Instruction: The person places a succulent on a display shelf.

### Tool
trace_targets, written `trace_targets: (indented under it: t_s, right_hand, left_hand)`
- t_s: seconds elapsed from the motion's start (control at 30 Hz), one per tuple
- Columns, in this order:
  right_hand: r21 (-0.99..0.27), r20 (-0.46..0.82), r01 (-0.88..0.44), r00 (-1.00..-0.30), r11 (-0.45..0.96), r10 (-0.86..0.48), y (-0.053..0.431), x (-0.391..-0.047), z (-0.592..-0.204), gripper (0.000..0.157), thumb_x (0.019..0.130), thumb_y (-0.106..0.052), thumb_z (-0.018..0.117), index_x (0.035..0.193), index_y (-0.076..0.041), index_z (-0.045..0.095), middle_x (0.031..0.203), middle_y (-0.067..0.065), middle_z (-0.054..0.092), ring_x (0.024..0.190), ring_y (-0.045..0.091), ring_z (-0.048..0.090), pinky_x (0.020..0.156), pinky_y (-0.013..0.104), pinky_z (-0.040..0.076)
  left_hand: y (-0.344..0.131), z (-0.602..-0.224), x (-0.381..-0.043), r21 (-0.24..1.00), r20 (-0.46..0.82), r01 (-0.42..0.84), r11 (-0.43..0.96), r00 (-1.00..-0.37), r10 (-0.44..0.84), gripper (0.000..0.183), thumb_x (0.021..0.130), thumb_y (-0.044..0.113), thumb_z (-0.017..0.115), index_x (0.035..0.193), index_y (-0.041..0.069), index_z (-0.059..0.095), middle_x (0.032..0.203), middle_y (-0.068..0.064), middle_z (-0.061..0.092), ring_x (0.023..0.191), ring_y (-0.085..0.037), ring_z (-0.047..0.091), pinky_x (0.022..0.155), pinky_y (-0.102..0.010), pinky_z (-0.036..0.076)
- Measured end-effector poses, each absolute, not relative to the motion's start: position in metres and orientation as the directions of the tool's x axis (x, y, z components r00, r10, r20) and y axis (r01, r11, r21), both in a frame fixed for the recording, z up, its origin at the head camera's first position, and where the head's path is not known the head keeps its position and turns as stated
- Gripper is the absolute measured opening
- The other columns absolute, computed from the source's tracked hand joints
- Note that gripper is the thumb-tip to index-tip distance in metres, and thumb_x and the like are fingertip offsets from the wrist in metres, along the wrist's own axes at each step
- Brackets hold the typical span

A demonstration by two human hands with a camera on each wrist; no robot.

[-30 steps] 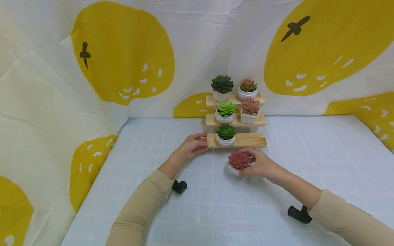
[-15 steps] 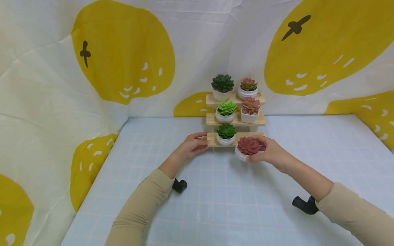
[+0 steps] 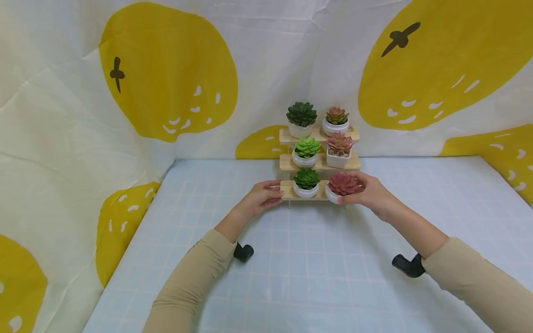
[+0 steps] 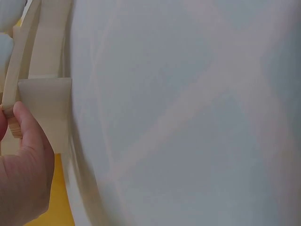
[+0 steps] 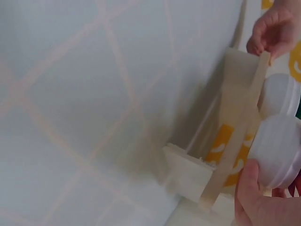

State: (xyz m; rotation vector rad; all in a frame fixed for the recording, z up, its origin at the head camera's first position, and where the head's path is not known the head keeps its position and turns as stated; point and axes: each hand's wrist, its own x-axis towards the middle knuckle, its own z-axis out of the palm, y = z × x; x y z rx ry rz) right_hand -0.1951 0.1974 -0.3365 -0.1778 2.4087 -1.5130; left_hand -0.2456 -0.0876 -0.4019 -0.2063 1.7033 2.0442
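Observation:
My right hand (image 3: 372, 194) grips the white pot of a dark-pink artificial succulent (image 3: 342, 183) at the right part of the bottom step of a wooden plant stand (image 3: 322, 190). In the right wrist view, thumb and fingers curve about the white pot (image 5: 277, 150), close over the board's edge. With its fingers, my left hand (image 3: 260, 199) pinches the left end of that same step; the left wrist view shows the thumb and fingertips on the board's end (image 4: 15, 127). A green succulent (image 3: 306, 179) in a round white pot stands left of the pink one.
On the middle step sit a bright green succulent (image 3: 307, 149) and a pink one in a square pot (image 3: 338, 152). The top step bears a dark green succulent (image 3: 301, 115) and a reddish-green one (image 3: 336, 119). Behind hangs a white cloth (image 3: 266, 69) with yellow fruit prints.
My right hand has carried the dark-pink succulent from in front of the stand, away from me and slightly right, to the bottom step. The left hand has stayed on the board's end.

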Motion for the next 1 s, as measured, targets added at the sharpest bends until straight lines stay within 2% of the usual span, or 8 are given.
trace_targets:
  t_s: [0.3,0.53,1.0]
  right_hand:
    - [-0.891,-0.198,0.088,-0.958,0.445,-0.207,0.197,-0.204,-0.344,0.076,0.081,-0.017,0.073,0.142,-0.001,0.030,0.129,0.020,0.041,0.110,0.029,0.042,0.077,0.018,0.046]
    - [-0.895,-0.186,0.084,-0.963,0.439,-0.194,0.196,-0.208,-0.347,0.076,0.082,-0.017,0.072,0.143,-0.002,0.030,0.123,0.018,0.042,0.109,0.028,0.042,0.077,0.017,0.045]
    - [-0.918,-0.169,0.085,-0.968,0.388,-0.187,0.199,-0.201,-0.350,0.077,0.082,-0.015,0.071,0.144,-0.001,0.027,0.127,0.020,0.042,0.109,0.028,0.043,0.075,0.014,0.047]
  left_hand:
    - [-0.086,-0.403,-0.244,0.884,-0.407,-0.450,-0.129,-0.875,0.262,0.051,0.089,-0.008,0.055,0.137,0.000,0.043,0.131,-0.021,0.049,0.078,-0.013,0.060,0.067,-0.022,0.053]
    - [-0.086,-0.403,-0.246,0.881,-0.415,-0.455,-0.126,-0.874,0.255,0.051,0.088,-0.009,0.055,0.137,0.001,0.043,0.130,-0.020,0.050,0.078,-0.013,0.060,0.066,-0.021,0.054]
    - [-0.082,-0.401,-0.243,0.885,-0.418,-0.454,-0.103,-0.872,0.256,0.049,0.088,-0.008,0.056,0.135,0.000,0.045,0.129,-0.020,0.051,0.077,-0.014,0.060,0.067,-0.022,0.055]
